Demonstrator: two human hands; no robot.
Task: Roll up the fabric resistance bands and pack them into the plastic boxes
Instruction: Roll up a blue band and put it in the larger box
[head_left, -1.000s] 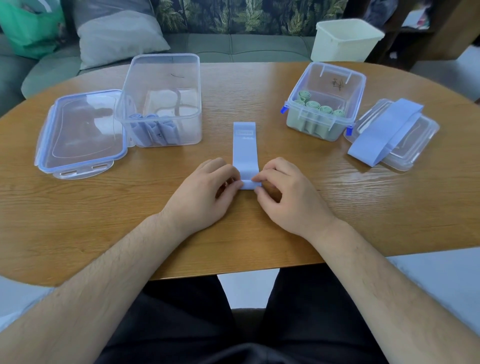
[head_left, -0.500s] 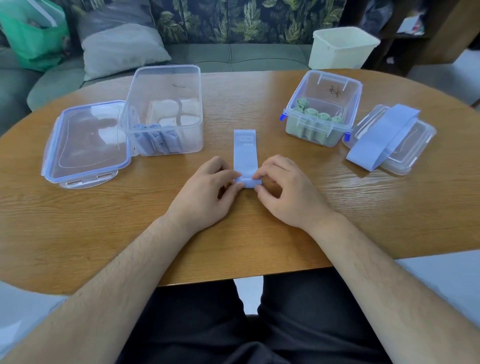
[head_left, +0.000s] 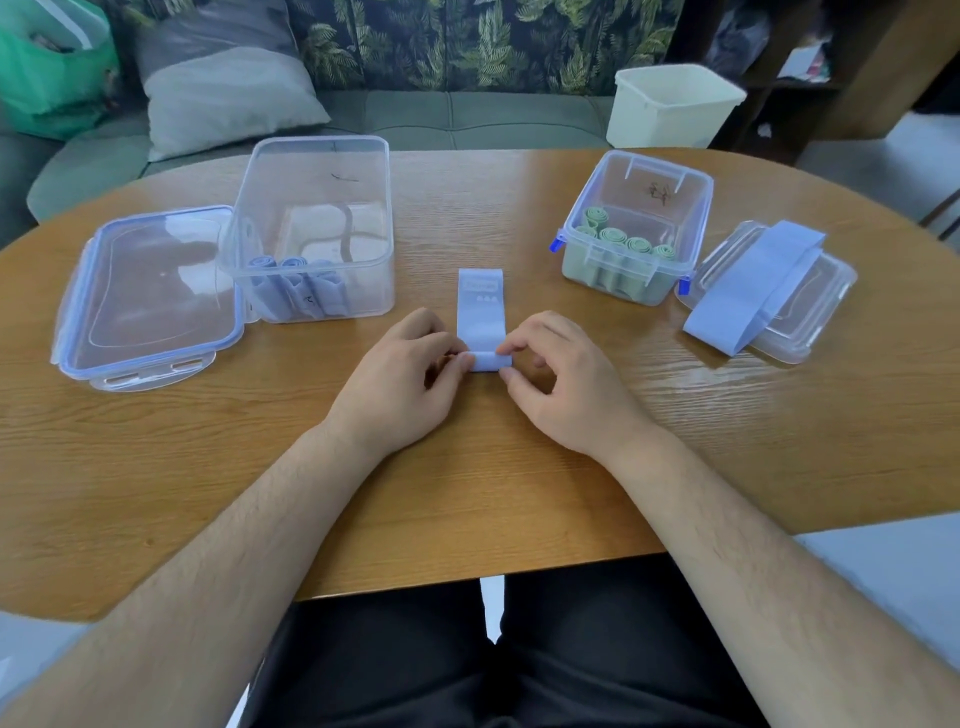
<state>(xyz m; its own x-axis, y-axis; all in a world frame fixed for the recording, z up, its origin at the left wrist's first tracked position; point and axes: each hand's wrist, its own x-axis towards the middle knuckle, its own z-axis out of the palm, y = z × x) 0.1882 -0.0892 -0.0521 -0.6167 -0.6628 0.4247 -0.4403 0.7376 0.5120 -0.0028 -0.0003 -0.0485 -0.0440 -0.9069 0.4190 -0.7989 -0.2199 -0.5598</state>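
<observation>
Band (head_left: 481, 317), blue, lying flat on table (head_left: 467, 493); left hand (head_left: 402, 384) and right hand (head_left: 563, 384) are pinching its rolled near end.

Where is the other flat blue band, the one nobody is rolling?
In the head view, the band lies draped across a clear lid on the right side of the table, right of the box of green rolls.

label (head_left: 480, 286) on blue band (head_left: 481, 325) blurred, unreadable

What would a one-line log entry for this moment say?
blue band: near end rolled | left hand: pinches roll | right hand: pinches roll | left box: blue rolls | right box: green rolls
</observation>
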